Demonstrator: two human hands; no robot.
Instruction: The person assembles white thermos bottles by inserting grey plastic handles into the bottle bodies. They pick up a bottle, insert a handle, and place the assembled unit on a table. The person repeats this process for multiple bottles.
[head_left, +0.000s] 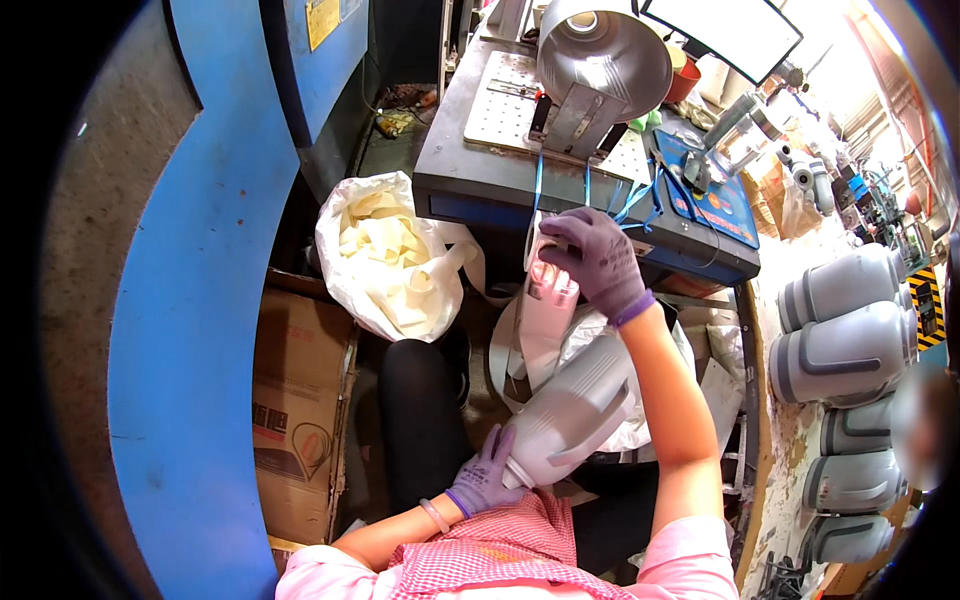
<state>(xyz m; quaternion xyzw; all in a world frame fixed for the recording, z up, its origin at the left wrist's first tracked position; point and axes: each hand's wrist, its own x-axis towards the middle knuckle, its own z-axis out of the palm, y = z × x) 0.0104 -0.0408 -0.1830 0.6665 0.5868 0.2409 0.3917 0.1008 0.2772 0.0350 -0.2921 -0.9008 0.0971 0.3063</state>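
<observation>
A grey plastic jug-like vessel (572, 418) with a ribbed side and a recessed handle lies tilted across my lap. My left hand (487, 470), in a purple glove, wraps round its narrow neck end. My right hand (600, 262), also gloved in purple, is at the table's front edge. Its bent fingers close on the upper part of a white strip with pink print (550, 310); the exact fingertip contact is partly hidden. The strip hangs down behind the vessel.
Left of my knee, a white bag (345, 255) holds pale strips. A cardboard box (300, 390) stands below it. The table (470, 185) bears a grey shell on a metal bracket (590, 115) and blue-handled pliers (660, 185). Several grey vessels (840, 350) line the right.
</observation>
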